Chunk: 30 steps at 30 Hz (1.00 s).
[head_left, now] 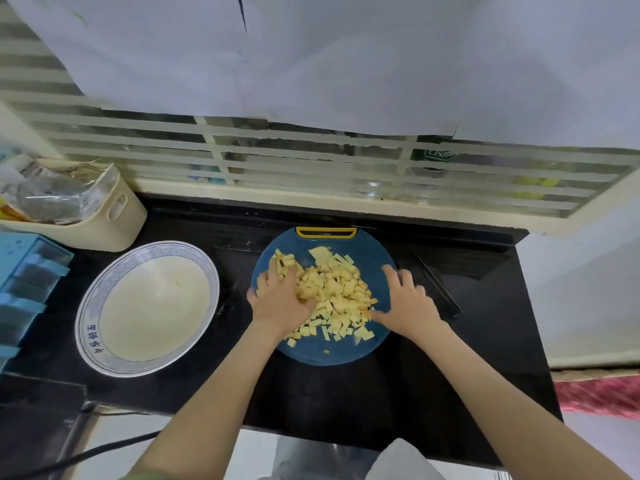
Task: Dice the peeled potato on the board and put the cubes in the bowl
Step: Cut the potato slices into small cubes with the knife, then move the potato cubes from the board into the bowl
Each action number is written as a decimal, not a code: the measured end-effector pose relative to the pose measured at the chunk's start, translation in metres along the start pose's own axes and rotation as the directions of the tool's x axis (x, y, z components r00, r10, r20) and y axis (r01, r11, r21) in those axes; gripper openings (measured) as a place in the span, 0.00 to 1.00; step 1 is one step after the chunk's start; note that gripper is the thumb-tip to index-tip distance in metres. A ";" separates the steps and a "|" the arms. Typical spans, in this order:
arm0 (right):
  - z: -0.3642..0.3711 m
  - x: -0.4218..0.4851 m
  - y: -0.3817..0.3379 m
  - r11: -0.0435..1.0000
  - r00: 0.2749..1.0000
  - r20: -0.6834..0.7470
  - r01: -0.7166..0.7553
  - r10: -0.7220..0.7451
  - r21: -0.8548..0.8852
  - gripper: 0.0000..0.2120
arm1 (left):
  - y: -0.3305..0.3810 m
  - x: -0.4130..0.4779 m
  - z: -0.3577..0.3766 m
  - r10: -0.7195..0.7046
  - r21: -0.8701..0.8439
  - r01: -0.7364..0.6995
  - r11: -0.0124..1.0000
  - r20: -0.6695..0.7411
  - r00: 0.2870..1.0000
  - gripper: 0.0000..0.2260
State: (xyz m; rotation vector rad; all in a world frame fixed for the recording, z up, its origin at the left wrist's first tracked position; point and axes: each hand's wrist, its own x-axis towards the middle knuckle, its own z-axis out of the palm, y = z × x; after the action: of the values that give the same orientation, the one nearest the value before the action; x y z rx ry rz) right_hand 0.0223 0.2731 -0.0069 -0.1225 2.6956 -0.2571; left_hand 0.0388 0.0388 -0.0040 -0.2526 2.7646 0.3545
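Observation:
Several pale yellow potato cubes lie heaped on a round blue cutting board with a yellow handle at its far edge. My left hand rests on the left side of the heap, fingers spread over the cubes. On the right side my right hand lies flat with fingers spread, its thumb against the cubes. A wide white bowl with a blue patterned rim stands left of the board and looks empty. A dark knife lies on the counter just right of the board, partly behind my right hand.
The black counter holds a beige basket of packets at the back left and blue containers at the far left. A slatted window runs along the back. The counter's front edge lies under my forearms.

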 end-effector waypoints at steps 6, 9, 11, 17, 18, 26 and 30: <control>0.015 0.029 -0.066 0.997 0.970 0.231 0.074 -0.080 0.032 0.54 | -0.058 0.013 -0.006 0.274 -0.112 -0.252 0.961 0.271 0.923 0.41; 0.010 0.049 -0.083 0.985 0.997 0.055 0.039 -0.049 0.170 0.38 | -0.065 0.025 -0.004 0.330 -0.179 -0.292 0.939 0.239 0.913 0.37; 0.003 0.069 -0.095 0.980 0.998 -0.059 0.029 -0.017 0.198 0.28 | -0.063 0.035 -0.007 0.313 -0.182 -0.286 0.941 0.147 0.938 0.31; 0.011 0.116 -0.125 0.995 0.997 -0.039 -0.063 0.066 0.080 0.22 | -0.062 0.069 -0.009 0.306 -0.200 -0.291 0.936 0.051 0.951 0.23; 0.013 0.117 -0.128 0.994 0.995 -0.074 -0.061 0.069 0.095 0.18 | -0.061 0.071 -0.008 0.310 -0.201 -0.292 0.935 0.062 0.949 0.23; 0.007 0.106 -0.135 0.794 0.961 -0.184 -0.057 0.209 0.605 0.03 | -0.040 0.092 -0.011 0.256 -0.238 -0.254 0.937 -0.022 0.966 0.18; -0.001 0.094 -0.133 0.571 0.971 -0.070 -0.076 0.229 0.817 0.03 | -0.020 0.095 -0.017 0.214 -0.420 -0.160 0.893 0.086 0.973 0.14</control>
State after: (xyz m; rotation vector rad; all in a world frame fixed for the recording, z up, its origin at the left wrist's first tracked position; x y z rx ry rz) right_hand -0.0573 0.1313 -0.0178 0.4350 2.4247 -1.4750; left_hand -0.0503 0.0028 -0.0269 -0.0570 2.5639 0.9725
